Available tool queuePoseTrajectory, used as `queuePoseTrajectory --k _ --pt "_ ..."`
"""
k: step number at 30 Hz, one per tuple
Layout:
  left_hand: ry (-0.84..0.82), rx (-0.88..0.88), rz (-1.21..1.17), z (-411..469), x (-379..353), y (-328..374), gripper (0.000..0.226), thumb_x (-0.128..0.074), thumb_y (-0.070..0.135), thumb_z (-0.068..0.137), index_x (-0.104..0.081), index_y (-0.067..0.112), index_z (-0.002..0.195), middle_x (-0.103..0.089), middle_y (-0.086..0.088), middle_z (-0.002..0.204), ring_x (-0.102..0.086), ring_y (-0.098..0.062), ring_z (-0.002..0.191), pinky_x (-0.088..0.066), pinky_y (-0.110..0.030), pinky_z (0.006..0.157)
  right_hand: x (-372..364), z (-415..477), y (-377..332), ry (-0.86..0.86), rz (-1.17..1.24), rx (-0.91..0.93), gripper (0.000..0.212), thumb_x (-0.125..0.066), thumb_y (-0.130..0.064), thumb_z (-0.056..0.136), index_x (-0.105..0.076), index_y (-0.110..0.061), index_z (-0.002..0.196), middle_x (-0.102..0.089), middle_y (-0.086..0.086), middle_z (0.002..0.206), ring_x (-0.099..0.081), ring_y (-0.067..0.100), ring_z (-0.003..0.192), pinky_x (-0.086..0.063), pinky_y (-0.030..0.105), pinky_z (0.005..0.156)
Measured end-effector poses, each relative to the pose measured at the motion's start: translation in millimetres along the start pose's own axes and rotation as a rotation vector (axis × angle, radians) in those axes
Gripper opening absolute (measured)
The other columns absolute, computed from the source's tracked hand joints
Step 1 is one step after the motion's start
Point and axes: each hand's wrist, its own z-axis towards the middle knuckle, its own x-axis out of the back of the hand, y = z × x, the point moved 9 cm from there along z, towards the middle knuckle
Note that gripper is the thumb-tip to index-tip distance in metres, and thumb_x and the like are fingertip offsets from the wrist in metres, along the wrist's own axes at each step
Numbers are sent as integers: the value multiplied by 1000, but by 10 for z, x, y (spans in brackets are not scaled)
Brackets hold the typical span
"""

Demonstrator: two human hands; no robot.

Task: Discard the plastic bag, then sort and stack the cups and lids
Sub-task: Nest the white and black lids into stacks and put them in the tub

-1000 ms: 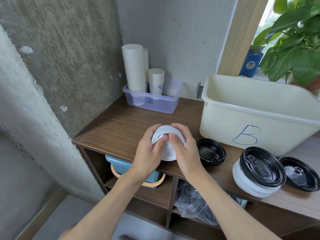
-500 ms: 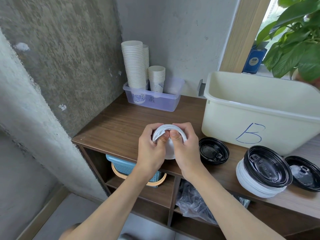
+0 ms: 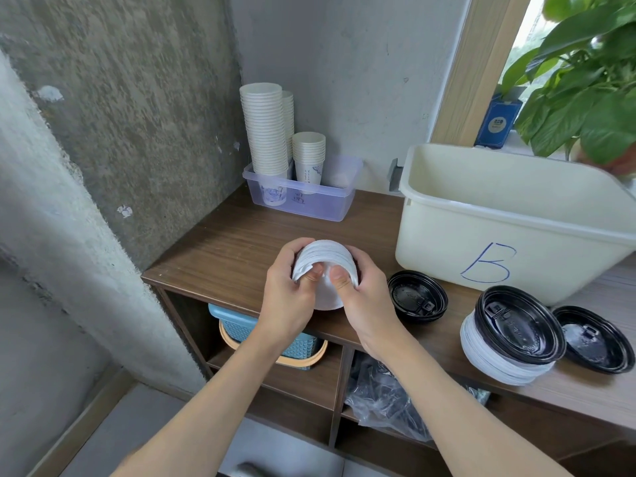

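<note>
Paper cups (image 3: 265, 132) stand stacked in a clear tray (image 3: 330, 208) at upper centre. Mid-frame, the left hand (image 3: 287, 304) and right hand (image 3: 370, 301) both curl round a stack of white lids (image 3: 325, 256), thumbs on its near face. Black lids (image 3: 418, 297) lie at lower right.

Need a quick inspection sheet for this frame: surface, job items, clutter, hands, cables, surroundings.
Surface: brown wooden counter, shelves below.
Job's things: white lids held in both hands; two loose black lids on the counter; a third black lid on a white lid stack at right; cup stacks in a clear tray at the back; plastic bag on a shelf below.
Clutter: cream tub marked B; blue basket below.
Hands: left hand and right hand both grip the white lids.
Cables: nothing seen.
Surroundings: concrete walls, plant and blue box at the window.
</note>
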Motion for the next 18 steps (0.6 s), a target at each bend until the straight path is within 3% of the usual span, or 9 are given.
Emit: queuePoseTrajectory --k 2,6,11,18 --pt "-24 -2 29 20 10 -14 30 -61 9 92 -58 19 120 -64 11 111 -59 -2 105 -47 -16 87 6 6 6 23 -33 -1 28 -63 -18 90 -54 -36 110 -65 -8 109 -61 6 102 -49 24 87" --pt "-29 -1 47 41 -6 -22 34 -59 0 92 -55 20 119 -61 14 109 -56 5 100 -45 -12 85 13 21 15 60 -51 -7 29 -62 -17 90 -55 -27 117 -64 -5 110 -60 10 103 -50 29 91" --pt "-53 -38 86 50 -49 -35 41 -57 6 90 -56 13 130 -59 0 119 -55 4 105 -42 -6 84 11 29 3 67 -64 -3 33 -60 -10 90 -53 -40 101 -62 -14 105 -58 4 99 -47 22 87" --pt "-36 -110 100 22 -72 22 40 -54 12 85 -56 20 124 -60 -1 116 -56 0 105 -41 -8 85 56 15 6 110 -115 1 35 -59 -7 89 -54 -21 120 -62 -4 115 -57 9 107 -46 31 97"
